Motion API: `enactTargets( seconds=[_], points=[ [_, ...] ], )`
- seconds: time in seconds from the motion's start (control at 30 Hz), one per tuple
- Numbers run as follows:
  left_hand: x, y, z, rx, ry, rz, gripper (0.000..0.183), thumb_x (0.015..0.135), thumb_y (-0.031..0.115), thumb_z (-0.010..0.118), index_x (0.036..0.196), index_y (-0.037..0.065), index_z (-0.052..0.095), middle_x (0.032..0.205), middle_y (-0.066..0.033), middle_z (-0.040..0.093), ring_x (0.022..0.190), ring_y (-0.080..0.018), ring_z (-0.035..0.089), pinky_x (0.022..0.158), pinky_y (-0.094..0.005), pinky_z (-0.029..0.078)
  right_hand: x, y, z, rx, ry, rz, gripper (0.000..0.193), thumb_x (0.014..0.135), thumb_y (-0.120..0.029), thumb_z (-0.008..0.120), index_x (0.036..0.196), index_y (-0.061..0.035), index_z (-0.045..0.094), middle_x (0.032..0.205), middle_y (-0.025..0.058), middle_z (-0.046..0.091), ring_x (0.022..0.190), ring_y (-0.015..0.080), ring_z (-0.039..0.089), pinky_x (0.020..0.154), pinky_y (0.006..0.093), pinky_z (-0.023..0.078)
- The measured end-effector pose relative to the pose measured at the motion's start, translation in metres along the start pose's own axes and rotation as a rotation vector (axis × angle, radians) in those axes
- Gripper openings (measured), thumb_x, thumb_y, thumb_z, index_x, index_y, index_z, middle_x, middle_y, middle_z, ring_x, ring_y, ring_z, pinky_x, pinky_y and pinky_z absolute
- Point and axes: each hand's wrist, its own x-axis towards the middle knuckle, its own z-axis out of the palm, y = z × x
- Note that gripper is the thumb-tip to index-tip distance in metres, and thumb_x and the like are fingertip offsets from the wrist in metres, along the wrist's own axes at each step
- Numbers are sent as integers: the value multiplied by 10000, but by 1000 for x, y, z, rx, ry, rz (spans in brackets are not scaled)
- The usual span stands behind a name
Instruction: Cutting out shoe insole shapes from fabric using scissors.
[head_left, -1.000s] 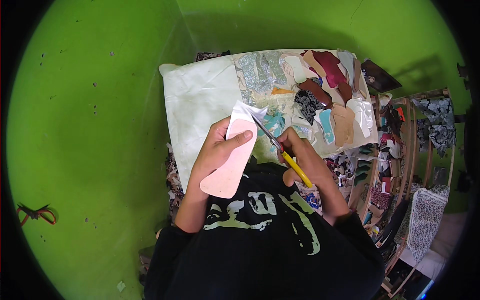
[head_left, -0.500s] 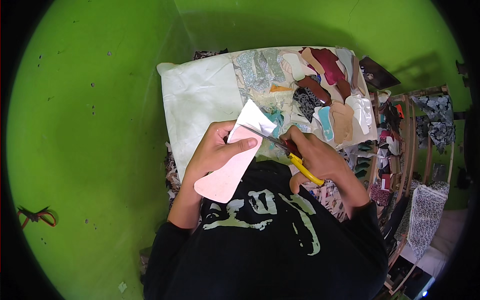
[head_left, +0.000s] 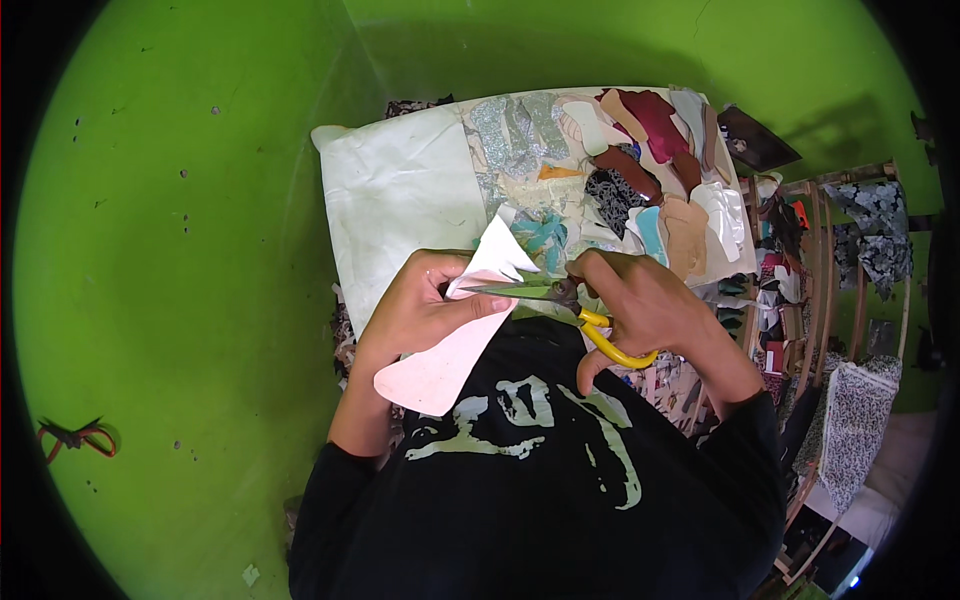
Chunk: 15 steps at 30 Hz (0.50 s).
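Note:
My left hand (head_left: 412, 308) pinches a pale pink insole-shaped piece (head_left: 437, 377) between thumb and fingers, in front of my chest. Together with it the hand grips a white sheet (head_left: 498, 246), whose pointed end sticks up past the fingers with a cut flap on its right. My right hand (head_left: 640, 300) is wrapped round yellow-handled scissors (head_left: 592, 320), thumb through the lower loop. Their blades point left across the pink and white pieces, close to my left thumb. Whether the blades are fully closed is hard to make out.
Beyond my hands lies a white-covered table (head_left: 400, 190). Its right side bears many cut shapes, including a tan piece (head_left: 685, 235) and a maroon piece (head_left: 655, 125). A wooden rack (head_left: 820, 250) with fabrics stands at the right. A green wall (head_left: 200, 250) rises at the left.
The scissors have swung to point more squarely left, their blades now lower across the white sheet. The sheet's right edge shows a newly parted flap. The pink piece has shifted slightly down and left.

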Motion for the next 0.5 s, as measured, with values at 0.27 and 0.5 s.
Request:
enactTargets(
  seconds=[0.27,0.5],
  points=[
    [-7,4,5,1,10,24,215,843,135,796,966,-31,738,761,-28,682,671,-67,589,595,-237,461,-6,2,9,54,-28,16,986,441,-673,889,1054,2,516,676,131,582,551,355,602,503,392,460],
    [-7,9,8,18,-26,69,226,831,132,805,962,-36,728,864,-70,690,779,-84,607,669,-236,466,2,0,-3,46,9,-99,935,471,-688,869,1008,-7,519,617,98,547,508,344,563,473,388,429]
  ],
)
